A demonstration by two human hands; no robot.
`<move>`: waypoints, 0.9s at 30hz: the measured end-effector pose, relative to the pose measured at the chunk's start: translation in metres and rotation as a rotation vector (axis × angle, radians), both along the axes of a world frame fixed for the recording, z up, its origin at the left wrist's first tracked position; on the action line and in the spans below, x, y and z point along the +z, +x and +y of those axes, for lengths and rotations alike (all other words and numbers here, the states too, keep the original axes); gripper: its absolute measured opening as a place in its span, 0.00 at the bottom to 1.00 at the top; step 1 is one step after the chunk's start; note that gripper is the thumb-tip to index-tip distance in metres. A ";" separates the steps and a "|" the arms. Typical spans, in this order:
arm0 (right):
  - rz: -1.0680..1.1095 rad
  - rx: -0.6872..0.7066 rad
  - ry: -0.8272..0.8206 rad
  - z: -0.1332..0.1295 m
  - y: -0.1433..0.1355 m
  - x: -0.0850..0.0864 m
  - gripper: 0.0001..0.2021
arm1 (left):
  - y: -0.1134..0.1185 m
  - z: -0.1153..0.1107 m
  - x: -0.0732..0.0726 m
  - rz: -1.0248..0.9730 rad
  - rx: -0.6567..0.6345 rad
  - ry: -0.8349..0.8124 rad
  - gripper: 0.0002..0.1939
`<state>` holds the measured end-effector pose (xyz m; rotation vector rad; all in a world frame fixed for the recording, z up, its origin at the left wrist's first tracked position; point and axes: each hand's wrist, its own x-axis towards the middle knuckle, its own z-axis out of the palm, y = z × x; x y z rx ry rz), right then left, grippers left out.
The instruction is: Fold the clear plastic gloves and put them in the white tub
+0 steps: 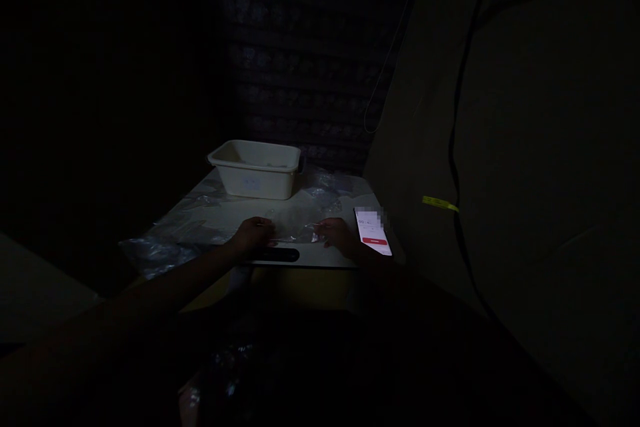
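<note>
a broad, dim wall (540, 147) rises to the right of the tub, and behind the tub a dark backdrop (295, 33) shows rows of faint glints, too dark to make out. the pale surface (325, 255) spreads under the tub and out on every side of it. well to the right of the tub, a black cable (454, 120) runs down along the wall. the white tub (257, 183) itself stands upright toward the far side of the surface, with a small pale label on its near face; what lies inside is hard to read. loose clear wrappers (200, 203) lie flat to the left of the tub, and more crumpled film (323, 183) lies just to its right. in front of the tub, near the front edge, is the clear plastic piece (293, 235), stretching between the two hands. the left hand (255, 233), nearly straight in front of the tub, has its fingers curled at the piece's left end; i cannot tell whether they grip it. the right hand (331, 233), in front and to the right of the tub, has its fingertips pinched together on the other end. farther right of the tub lies a lit phone (373, 230), a red bar across its screen. a dark rounded slot (277, 254) sits in front of the tub at the near edge. smallest, a yellow tag (439, 203) hangs from the cable, well right of the tub.
</note>
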<state>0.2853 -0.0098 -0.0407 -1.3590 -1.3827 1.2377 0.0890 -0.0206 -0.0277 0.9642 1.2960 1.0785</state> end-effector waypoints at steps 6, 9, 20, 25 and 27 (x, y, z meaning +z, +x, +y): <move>0.043 -0.007 -0.066 0.001 -0.001 -0.004 0.01 | 0.002 0.000 0.003 0.070 -0.038 -0.031 0.16; 0.034 -0.008 -0.066 0.002 -0.001 -0.004 0.01 | 0.002 -0.001 0.003 0.076 -0.048 -0.021 0.15; -0.054 -0.063 -0.064 -0.001 -0.006 0.006 0.04 | -0.009 0.005 -0.005 0.310 -0.131 0.105 0.15; -0.054 -0.100 -0.071 -0.003 -0.008 0.007 0.04 | -0.007 0.004 -0.002 0.319 -0.126 0.088 0.14; -0.043 -0.108 -0.075 -0.003 -0.008 0.006 0.04 | -0.005 0.002 0.001 0.230 -0.111 0.045 0.13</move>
